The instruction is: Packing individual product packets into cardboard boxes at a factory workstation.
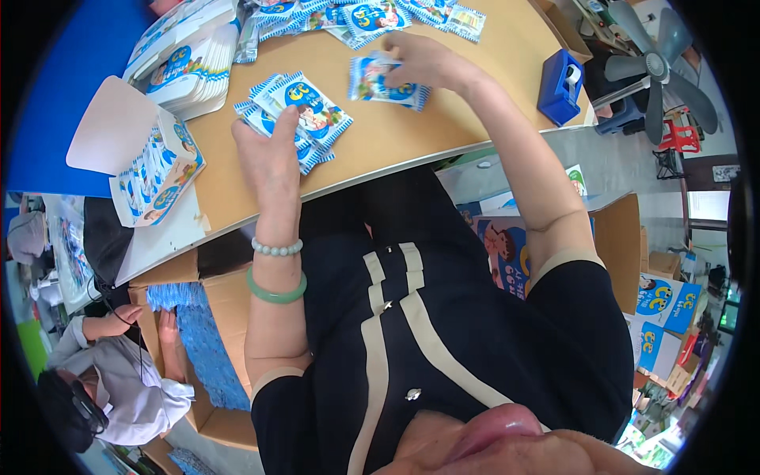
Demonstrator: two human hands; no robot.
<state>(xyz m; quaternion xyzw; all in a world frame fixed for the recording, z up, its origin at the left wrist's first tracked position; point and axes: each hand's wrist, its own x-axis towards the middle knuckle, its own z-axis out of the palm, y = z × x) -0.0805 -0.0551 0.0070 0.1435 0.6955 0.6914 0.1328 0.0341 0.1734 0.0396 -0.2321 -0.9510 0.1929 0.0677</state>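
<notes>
My left hand (267, 155) is closed on a small stack of blue-and-white sachets (317, 113), thumb on top, at the table's near side. A bead bracelet and a green bangle are on that wrist. Farther right, the fingers of my right hand (426, 62) grip another sachet (372, 77); at least one more seems to lie under it. Beyond both hands is a loose pile of sachets (374, 17). To the left of my left hand stands an open carton (176, 180) with its lid raised and sachets lined up inside.
Flat folded cartons (190, 79) are stacked at the far left of the tan table (475, 119). A blue tape dispenser (560, 87) stands near its right edge, with a fan (655, 66) beyond. At lower left, another person (131, 388) is beside a cardboard box (226, 416) with blue sachet strips.
</notes>
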